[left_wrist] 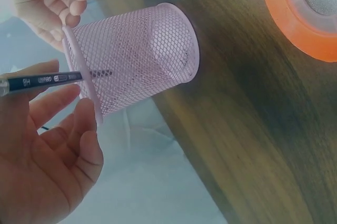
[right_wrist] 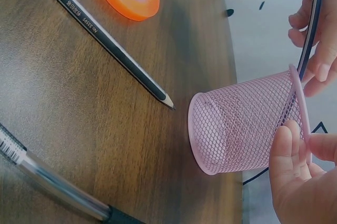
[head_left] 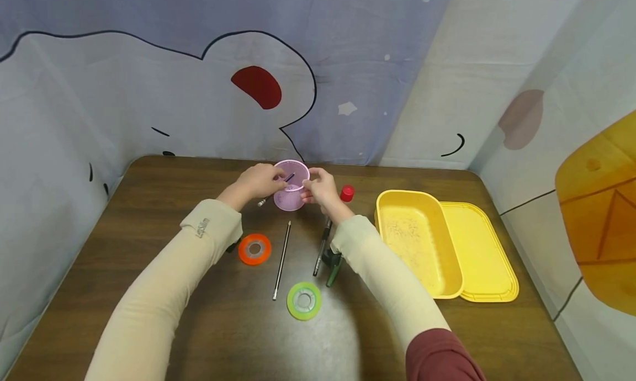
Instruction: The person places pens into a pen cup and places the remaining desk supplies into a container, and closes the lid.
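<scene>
- Pinching a pencil (left_wrist: 50, 80), the fingers of the left hand (head_left: 255, 181) hold it at a slant; its lower end dips just inside the cup, its eraser end sticks out toward the person.
- Gripping the rim of the pink mesh cup (head_left: 290, 200), the fingers of the right hand (head_left: 323, 190) curl at its right side; the cup sits upright between both hands' fingers.
- Lying on the desk (head_left: 248, 337), nearer the person than either hand's fingers and between them, is a second pencil (head_left: 281, 262), point toward the cup.
- Left of that pencil, below the left fingers: an orange tape roll (head_left: 245, 250).
- Farthest from the fingers on the near side: a green tape roll (head_left: 293, 305).
- Below the right fingers: a black pen (head_left: 322, 251).
- Well right of the right fingers: a yellow box (head_left: 422, 243), partly covering a yellow lid (head_left: 482, 254).
</scene>
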Demonstrator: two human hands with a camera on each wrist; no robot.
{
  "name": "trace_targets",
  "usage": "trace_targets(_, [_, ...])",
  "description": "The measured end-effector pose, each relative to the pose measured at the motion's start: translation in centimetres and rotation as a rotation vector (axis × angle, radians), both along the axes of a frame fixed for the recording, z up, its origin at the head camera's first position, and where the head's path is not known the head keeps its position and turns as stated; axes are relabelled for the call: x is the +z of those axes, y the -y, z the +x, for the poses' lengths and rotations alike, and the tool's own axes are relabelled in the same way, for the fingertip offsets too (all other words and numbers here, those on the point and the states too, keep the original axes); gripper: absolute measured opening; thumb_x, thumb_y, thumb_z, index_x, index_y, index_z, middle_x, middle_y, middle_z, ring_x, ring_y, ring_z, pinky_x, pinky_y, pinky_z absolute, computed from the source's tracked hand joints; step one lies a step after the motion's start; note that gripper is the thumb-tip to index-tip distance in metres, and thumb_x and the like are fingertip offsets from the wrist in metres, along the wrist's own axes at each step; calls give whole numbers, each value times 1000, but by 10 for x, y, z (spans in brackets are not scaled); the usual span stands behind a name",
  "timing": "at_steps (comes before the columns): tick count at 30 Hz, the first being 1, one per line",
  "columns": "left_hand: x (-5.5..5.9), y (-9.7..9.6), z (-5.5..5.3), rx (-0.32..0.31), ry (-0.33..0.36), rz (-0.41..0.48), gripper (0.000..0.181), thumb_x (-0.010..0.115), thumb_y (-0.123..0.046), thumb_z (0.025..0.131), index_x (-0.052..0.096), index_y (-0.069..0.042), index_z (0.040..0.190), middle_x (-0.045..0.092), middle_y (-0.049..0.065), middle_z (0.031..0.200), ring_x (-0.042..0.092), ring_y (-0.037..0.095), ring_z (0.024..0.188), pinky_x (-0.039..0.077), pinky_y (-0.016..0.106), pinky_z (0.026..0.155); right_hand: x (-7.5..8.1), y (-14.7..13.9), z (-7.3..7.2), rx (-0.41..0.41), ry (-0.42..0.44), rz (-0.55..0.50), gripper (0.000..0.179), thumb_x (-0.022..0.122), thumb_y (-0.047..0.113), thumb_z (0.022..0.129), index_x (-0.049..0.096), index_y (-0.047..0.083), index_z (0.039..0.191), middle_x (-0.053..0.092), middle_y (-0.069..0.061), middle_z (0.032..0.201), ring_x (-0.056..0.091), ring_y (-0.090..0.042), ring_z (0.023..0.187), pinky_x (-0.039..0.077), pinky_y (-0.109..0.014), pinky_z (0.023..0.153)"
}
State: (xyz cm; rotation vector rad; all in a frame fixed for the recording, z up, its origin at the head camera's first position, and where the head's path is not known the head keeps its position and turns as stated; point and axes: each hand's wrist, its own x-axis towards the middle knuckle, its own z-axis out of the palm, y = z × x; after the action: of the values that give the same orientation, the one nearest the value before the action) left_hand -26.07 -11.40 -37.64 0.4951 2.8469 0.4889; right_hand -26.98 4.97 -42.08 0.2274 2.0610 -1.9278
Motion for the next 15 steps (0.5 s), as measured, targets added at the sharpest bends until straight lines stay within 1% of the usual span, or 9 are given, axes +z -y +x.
trace_targets(5, [4, 6, 6, 9, -55, 55, 37, 51, -27, 86, 57, -7, 116, 61, 13, 109, 57, 27, 99, 43, 43, 86, 0, 1, 0, 0, 8, 2, 38, 52, 1, 85, 43, 6, 121, 51, -6, 68, 53, -11, 45, 50, -26, 47])
trace_targets(8, [5, 12, 11, 18, -89, 127, 38, 49, -28, 87, 55, -6, 117, 61, 14, 108, 56, 28, 99, 43, 43, 86, -1, 1, -1, -4, 11, -9, 38, 52, 0, 85, 43, 5, 121, 51, -7, 67, 52, -10, 44, 48, -24, 45])
trace_targets(12, [-1, 21, 18, 21, -142, 244, 42, 47, -33, 88, 53, -5, 119, 59, 14, 109, 54, 28, 101, 41, 43, 87, -2, 2, -3, -6, 8, -22, 37, 51, 0, 85, 43, 5, 121, 51, -8, 68, 52, -10, 43, 47, -22, 42])
trace_targets(15, [-7, 26, 25, 20, -158, 323, 45, 48, -37, 88, 51, -6, 121, 59, 12, 109, 55, 25, 93, 43, 40, 82, -3, 2, -3, -8, 2, -24, 37, 51, 0, 85, 43, 5, 121, 51, -9, 69, 52, -10, 43, 47, -22, 42])
